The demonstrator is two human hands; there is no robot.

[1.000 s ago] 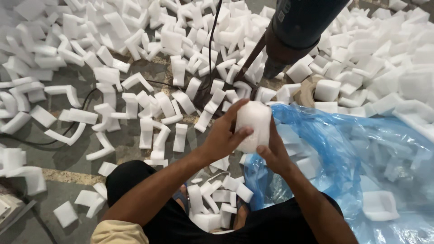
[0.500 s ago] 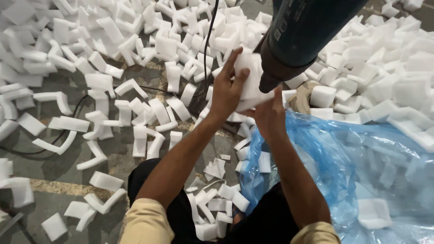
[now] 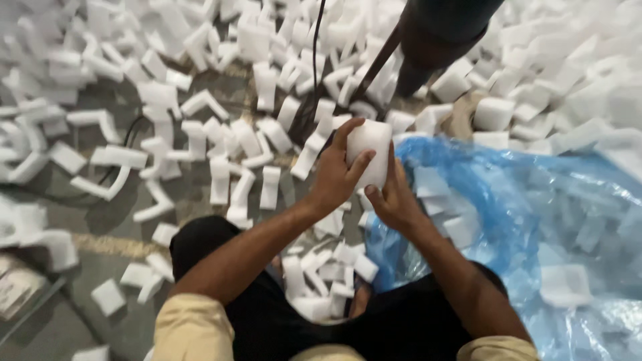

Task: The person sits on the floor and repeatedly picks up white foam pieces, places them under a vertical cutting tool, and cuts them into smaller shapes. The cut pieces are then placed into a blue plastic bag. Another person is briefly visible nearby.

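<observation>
A white foam block is gripped between both my hands in front of me. My left hand wraps its left side, thumb on the front face. My right hand supports it from below and the right. The block sits just below a dark cylindrical machine head with a thin rod slanting down from it. A large blue plastic bag with foam pieces inside lies open at my right.
White foam offcuts, many of them C-shaped, are scattered over the grey floor. A black cable runs down from the top. More foam blocks pile at the upper right. Small scraps lie between my knees.
Both hands lifted the foam block up to the machine head half a second ago; now they have drawn it back down and toward me, away from the machine.
</observation>
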